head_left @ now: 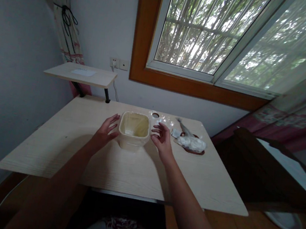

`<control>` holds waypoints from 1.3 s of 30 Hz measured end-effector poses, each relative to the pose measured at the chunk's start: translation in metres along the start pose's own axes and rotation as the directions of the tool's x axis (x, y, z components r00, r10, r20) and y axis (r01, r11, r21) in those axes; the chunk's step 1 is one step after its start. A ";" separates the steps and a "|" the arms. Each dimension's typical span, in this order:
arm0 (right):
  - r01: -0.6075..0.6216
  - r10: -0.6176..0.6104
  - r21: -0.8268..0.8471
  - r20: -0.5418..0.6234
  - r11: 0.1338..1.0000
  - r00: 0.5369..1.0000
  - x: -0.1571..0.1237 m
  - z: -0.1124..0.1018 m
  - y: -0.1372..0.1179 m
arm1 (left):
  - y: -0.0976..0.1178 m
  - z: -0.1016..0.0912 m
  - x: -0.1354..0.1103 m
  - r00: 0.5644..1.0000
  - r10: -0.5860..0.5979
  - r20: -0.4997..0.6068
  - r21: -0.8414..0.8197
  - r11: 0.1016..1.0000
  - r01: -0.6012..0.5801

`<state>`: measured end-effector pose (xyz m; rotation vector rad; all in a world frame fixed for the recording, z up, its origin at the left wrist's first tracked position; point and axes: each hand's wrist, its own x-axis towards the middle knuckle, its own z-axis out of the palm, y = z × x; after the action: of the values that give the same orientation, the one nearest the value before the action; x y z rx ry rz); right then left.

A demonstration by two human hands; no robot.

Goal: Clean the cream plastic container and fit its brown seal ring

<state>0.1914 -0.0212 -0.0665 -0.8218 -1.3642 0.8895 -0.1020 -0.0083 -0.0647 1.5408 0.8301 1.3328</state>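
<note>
A small cream square bin [133,141] with a thin clear liner stands on the pale wooden desk [60,143]. My left hand [107,130] is at its left side, fingers spread, thumb by the bin's wall. On the other side my right hand [162,139] hovers just off the bin, fingers apart and slightly curled. Neither hand holds anything.
A crumpled white plastic bag [193,143] lies on a dark red object at the desk's back right, with a grey strip and clear wrap near a cable hole [155,115]. A raised shelf [80,74] stands at the back left. A dark chair [259,171] is at the right.
</note>
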 end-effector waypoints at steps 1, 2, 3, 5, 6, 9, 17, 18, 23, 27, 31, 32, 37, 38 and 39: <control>0.020 -0.020 -0.021 0.034 1.000 0.999 -0.001 0.004 -0.002 | 0.000 0.003 -0.001 1.000 -0.009 0.029 0.016 1.000 0.009; 0.037 -0.034 -0.050 0.061 0.998 0.998 -0.003 0.008 -0.003 | 0.000 0.007 -0.002 0.999 -0.016 0.045 0.036 0.999 0.015; 0.050 -0.043 -0.085 0.081 0.995 0.996 -0.004 0.012 -0.004 | 0.000 0.011 -0.002 0.998 -0.023 0.057 0.056 0.998 0.019; 0.058 -0.041 -0.159 0.108 0.985 0.993 -0.006 0.019 -0.007 | 0.001 0.017 -0.004 0.997 -0.031 0.064 0.088 0.996 0.025; 0.057 -0.035 -0.192 0.116 0.980 0.993 -0.007 0.022 -0.008 | 0.001 0.019 -0.004 0.998 -0.038 0.059 0.103 0.994 0.031; 0.044 -0.009 -0.260 0.137 0.964 0.991 -0.009 0.026 -0.010 | 0.000 0.023 -0.006 0.997 -0.072 0.015 0.149 0.986 0.069; 0.023 0.021 -0.330 0.129 0.944 0.991 -0.013 0.023 0.012 | -0.019 0.013 -0.005 0.986 -0.158 0.056 0.297 0.945 0.134; 0.016 0.028 -0.336 0.126 0.942 0.992 -0.014 0.022 0.015 | -0.021 0.011 -0.005 0.986 -0.158 0.059 0.309 0.942 0.133; 0.024 0.053 -0.382 0.191 0.924 0.980 -0.014 0.009 0.013 | -0.017 -0.009 -0.002 0.989 -0.135 0.065 0.347 0.932 0.105; 0.046 0.055 -0.333 0.287 0.942 0.956 -0.007 -0.009 -0.004 | 0.001 -0.023 0.002 0.996 -0.090 0.013 0.332 0.940 0.080; 0.037 0.034 -0.226 0.302 0.973 0.953 -0.005 -0.013 -0.017 | 0.017 -0.017 0.007 0.997 -0.065 0.033 0.179 0.982 0.058; 0.028 0.031 -0.204 0.279 0.978 0.960 -0.005 -0.010 -0.018 | 0.018 -0.013 0.009 0.996 -0.069 0.061 0.139 0.989 0.060; -0.038 0.077 -0.188 0.202 0.981 0.976 -0.005 0.015 -0.016 | 0.007 0.012 0.017 0.981 -0.102 0.165 0.035 0.995 0.097; -0.047 0.087 -0.193 0.205 0.980 0.975 -0.005 0.020 -0.015 | 0.004 0.017 0.018 0.977 -0.108 0.184 0.023 0.994 0.105; -0.051 0.093 -0.197 0.212 0.979 0.973 -0.005 0.024 -0.013 | 0.000 0.021 0.019 0.972 -0.114 0.203 0.013 0.993 0.114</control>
<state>0.1680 -0.0321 -0.0555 -0.9459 -1.6416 0.9378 -0.0777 0.0047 -0.0573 1.5763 0.7773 1.0717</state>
